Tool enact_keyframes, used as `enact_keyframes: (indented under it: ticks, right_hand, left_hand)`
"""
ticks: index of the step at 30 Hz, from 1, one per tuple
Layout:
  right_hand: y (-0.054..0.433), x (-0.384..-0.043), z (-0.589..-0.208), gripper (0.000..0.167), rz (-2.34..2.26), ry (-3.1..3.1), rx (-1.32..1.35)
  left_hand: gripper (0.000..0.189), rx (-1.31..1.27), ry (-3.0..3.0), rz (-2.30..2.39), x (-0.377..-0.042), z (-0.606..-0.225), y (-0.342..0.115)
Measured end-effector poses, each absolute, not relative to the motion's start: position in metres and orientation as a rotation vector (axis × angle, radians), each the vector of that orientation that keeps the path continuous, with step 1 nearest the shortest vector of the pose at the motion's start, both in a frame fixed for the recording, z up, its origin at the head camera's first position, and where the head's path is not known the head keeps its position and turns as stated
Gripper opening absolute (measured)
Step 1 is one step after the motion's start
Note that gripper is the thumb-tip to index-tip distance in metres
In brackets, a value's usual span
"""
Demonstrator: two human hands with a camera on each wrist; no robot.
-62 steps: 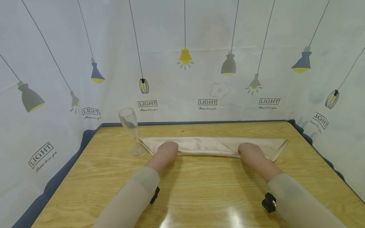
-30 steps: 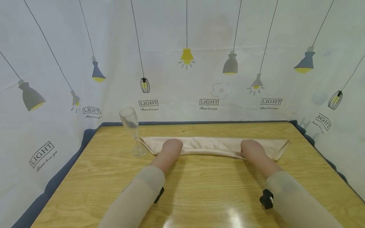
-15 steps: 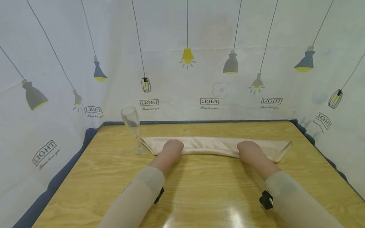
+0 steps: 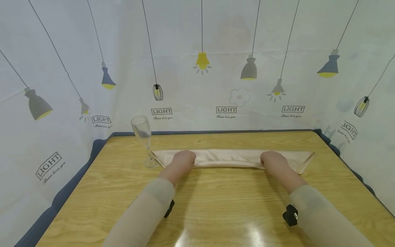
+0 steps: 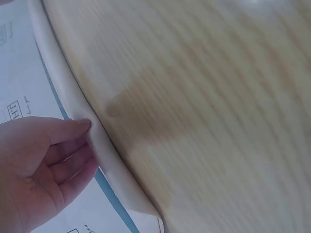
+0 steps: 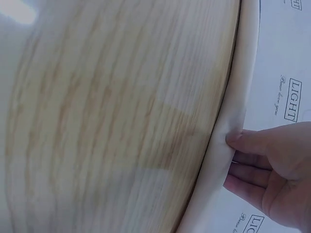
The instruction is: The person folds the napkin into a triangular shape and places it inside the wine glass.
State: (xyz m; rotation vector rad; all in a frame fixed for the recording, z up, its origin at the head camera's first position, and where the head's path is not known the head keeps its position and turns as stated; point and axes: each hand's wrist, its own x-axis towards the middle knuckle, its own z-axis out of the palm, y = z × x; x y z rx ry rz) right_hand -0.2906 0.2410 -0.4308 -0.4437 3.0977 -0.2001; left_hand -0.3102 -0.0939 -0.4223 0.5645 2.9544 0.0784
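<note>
A pale pink satin napkin (image 4: 228,157) lies folded in a long strip across the far part of the table, its near edge rolled. My left hand (image 4: 182,162) pinches that edge toward the left end; in the left wrist view the thumb (image 5: 77,128) lies on the roll and the fingers curl up against it. Toward the right end, my right hand (image 4: 274,163) pinches the same edge. Its thumb (image 6: 243,141) presses the roll in the right wrist view, fingers bent behind. Both ends of the napkin show slanted folded corners.
An upright clear champagne flute (image 4: 142,132) stands by the napkin's left end, its foot close to the cloth corner. The wooden table (image 4: 222,199) ends at a blue border along a white curtain (image 4: 179,41) printed with lamps.
Over the last half second my hands have moved slightly apart, left hand to the left, right hand to the right. The napkin's near edge looks straighter between them. The flute stays put.
</note>
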Motion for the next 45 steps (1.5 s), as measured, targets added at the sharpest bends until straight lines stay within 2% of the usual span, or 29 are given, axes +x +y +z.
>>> enact_keyframes:
  ticks: [15, 26, 32, 36, 42, 45]
  right_hand:
    - [0.249, -0.301, -0.431, 0.018, -0.354, 3.006, -0.358]
    - [0.251, -0.307, -0.437, 0.012, -0.338, 3.019, -0.374]
    - [0.248, -0.311, -0.438, 0.008, -0.307, 3.039, -0.339]
    - [0.246, -0.311, -0.435, 0.019, -0.291, 3.032, -0.312]
    - [0.246, -0.307, -0.431, 0.014, -0.265, 3.011, -0.308]
    - [0.246, -0.305, -0.428, 0.024, -0.291, 2.983, -0.316]
  left_hand:
    - [0.01, 0.512, 2.991, 0.055, -0.328, -0.43, -0.097]
    - [0.008, 0.422, 2.962, 0.092, -0.337, -0.435, -0.098]
    - [0.018, 0.418, 3.0, -0.244, -0.34, -0.435, -0.09]
    - [0.016, 0.407, 2.995, -0.231, -0.339, -0.433, -0.085]
    - [0.015, 0.424, 3.002, -0.225, -0.339, -0.435, -0.085]
    - [0.017, 0.451, 3.007, -0.232, -0.338, -0.435, -0.087]
